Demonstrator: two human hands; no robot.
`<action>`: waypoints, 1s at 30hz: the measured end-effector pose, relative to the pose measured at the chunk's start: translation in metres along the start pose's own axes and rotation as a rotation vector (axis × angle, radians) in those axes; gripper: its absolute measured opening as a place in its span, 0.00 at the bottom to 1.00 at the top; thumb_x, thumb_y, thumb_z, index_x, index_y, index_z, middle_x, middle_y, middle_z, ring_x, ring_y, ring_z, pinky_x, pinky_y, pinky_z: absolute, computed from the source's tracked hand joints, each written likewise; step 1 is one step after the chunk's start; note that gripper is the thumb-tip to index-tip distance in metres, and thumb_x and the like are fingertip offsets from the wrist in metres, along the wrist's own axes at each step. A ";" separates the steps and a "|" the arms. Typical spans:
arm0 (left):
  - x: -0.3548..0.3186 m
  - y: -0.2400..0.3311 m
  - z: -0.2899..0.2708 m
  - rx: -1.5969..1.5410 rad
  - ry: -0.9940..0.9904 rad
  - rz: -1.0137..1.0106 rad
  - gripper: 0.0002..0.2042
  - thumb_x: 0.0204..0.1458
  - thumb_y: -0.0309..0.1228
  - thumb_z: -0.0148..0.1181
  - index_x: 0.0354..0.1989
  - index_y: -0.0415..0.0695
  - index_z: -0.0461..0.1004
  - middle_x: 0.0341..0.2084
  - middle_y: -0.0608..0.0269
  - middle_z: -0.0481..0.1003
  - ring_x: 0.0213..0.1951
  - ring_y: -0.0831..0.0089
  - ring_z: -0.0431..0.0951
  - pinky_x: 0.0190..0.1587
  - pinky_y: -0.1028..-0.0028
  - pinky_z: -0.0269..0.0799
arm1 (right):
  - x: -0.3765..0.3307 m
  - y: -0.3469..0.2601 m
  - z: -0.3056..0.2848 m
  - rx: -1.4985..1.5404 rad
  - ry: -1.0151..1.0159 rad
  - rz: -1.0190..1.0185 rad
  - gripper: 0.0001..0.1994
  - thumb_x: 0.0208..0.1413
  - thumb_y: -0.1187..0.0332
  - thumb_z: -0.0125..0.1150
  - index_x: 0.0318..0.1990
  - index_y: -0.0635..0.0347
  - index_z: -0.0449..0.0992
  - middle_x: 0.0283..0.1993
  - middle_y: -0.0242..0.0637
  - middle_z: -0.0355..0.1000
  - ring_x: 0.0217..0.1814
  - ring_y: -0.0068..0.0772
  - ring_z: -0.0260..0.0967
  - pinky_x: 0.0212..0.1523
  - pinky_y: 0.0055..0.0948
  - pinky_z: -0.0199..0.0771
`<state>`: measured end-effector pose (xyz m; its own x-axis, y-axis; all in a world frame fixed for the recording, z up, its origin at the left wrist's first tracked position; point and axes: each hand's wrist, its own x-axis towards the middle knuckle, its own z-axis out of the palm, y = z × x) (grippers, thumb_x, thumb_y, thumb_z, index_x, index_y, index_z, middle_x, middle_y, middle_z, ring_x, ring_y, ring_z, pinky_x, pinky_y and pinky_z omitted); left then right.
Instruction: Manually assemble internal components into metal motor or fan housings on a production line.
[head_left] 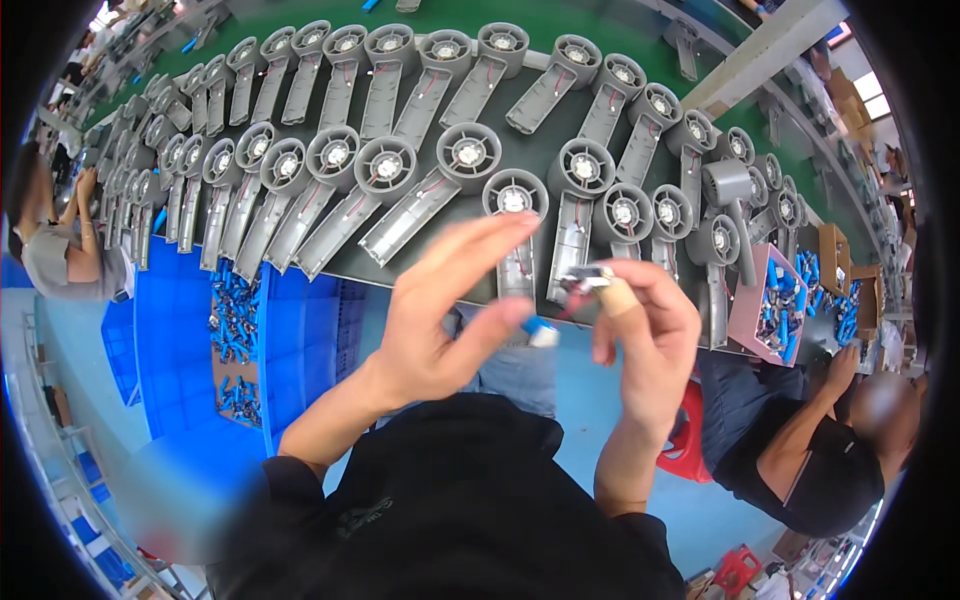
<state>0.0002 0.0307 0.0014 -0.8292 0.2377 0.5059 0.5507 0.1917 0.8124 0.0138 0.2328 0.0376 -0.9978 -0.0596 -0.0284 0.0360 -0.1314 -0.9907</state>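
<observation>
My right hand [648, 335] pinches a small circuit board [588, 277] with short dark and red wires between thumb and fingertips; a tan wrap covers one finger. Just left of it is a blue cylindrical battery [541, 331] with a whitish end, close to my left thumb tip. My left hand [435, 310] is smeared by motion, its fingers stretched out and apart from the thumb. Whether the thumb touches the battery is hard to see. Behind both hands, a grey fan housing [515, 195] with a round grille and open handle lies at the bench's near edge.
Rows of similar grey fan housings [385, 165] cover the dark bench, some with red wires. Blue crates [180, 340] stand at left, with blue batteries [235, 315] beside them. A pink box [765, 320] of batteries sits at right, near a seated co-worker [810, 450]. Another person [75, 250] works far left.
</observation>
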 end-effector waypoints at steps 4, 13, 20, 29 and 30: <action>-0.018 0.007 0.007 -0.092 0.020 -0.135 0.19 0.59 0.21 0.54 0.60 0.30 0.69 0.49 0.47 0.77 0.48 0.62 0.80 0.52 0.71 0.73 | 0.009 0.011 0.018 -0.089 -0.137 -0.071 0.11 0.64 0.75 0.54 0.51 0.67 0.76 0.38 0.37 0.78 0.20 0.13 0.64 0.21 0.14 0.61; -0.014 -0.012 -0.006 0.158 -0.111 -0.179 0.20 0.47 0.14 0.53 0.50 0.42 0.75 0.27 0.59 0.72 0.22 0.70 0.73 0.27 0.72 0.68 | 0.006 0.036 -0.003 -0.584 0.015 -0.233 0.08 0.53 0.81 0.64 0.41 0.65 0.81 0.33 0.28 0.68 0.24 0.10 0.57 0.23 0.15 0.56; -0.010 -0.019 0.018 0.538 -0.137 0.000 0.11 0.45 0.19 0.64 0.38 0.42 0.78 0.23 0.59 0.70 0.21 0.73 0.71 0.23 0.74 0.65 | 0.007 0.051 0.007 -0.588 0.100 -0.319 0.11 0.50 0.82 0.67 0.41 0.63 0.81 0.37 0.32 0.74 0.21 0.10 0.58 0.22 0.14 0.58; -0.002 -0.018 0.010 -0.528 0.184 -0.726 0.05 0.55 0.24 0.64 0.38 0.37 0.78 0.20 0.72 0.73 0.19 0.90 0.66 0.20 0.85 0.56 | 0.024 0.083 0.033 -0.651 0.091 -0.521 0.10 0.51 0.81 0.68 0.42 0.64 0.81 0.41 0.37 0.79 0.21 0.12 0.62 0.20 0.15 0.60; -0.004 -0.021 0.005 -0.465 0.095 -0.774 0.08 0.59 0.26 0.61 0.44 0.37 0.77 0.24 0.69 0.75 0.23 0.89 0.69 0.24 0.85 0.60 | 0.025 0.085 0.033 -0.641 0.116 -0.561 0.10 0.51 0.81 0.68 0.42 0.64 0.81 0.40 0.36 0.79 0.22 0.12 0.62 0.20 0.15 0.60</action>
<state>-0.0077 0.0302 -0.0193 -0.9670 0.1186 -0.2253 -0.2412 -0.1434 0.9598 -0.0064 0.1874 -0.0434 -0.8593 -0.0471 0.5093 -0.4677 0.4757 -0.7450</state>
